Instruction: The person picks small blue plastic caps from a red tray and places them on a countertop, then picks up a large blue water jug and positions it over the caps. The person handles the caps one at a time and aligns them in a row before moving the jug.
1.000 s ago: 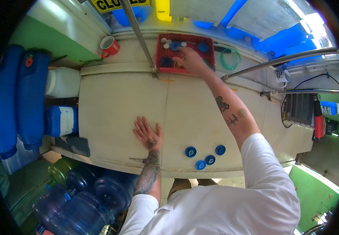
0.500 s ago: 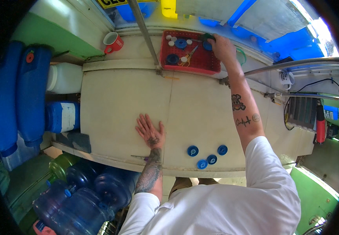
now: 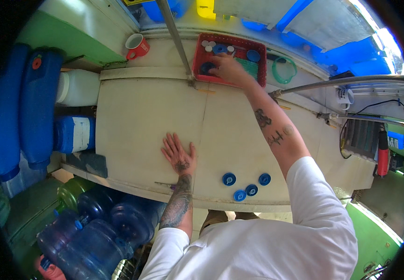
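My left hand (image 3: 178,155) lies flat on the pale countertop (image 3: 146,107), fingers spread, holding nothing. Inside the red basket (image 3: 232,84) at the back, my right hand (image 3: 230,69) reaches toward a dark blue cap (image 3: 206,68). Its thumb and fingers are apart beside the cap, and I cannot tell whether they touch it. White caps (image 3: 208,48), a blue round cap (image 3: 219,49) and another blue cap (image 3: 253,56) lie in the basket. A flat green piece (image 3: 248,68) sits at its right side, and my hand mostly hides the scissors. Several blue caps (image 3: 252,190) rest near the front edge.
A red mug (image 3: 137,46) stands at the back left, and a green ring (image 3: 284,70) lies right of the basket. Metal bars (image 3: 337,83) cross the back. Large water bottles (image 3: 94,242) crowd the lower left; blue containers (image 3: 36,112) line the left side.
My right hand has moved left and nearer, from the basket's back right corner to its middle. A green piece now covers the basket's right part. The left hand stays put.
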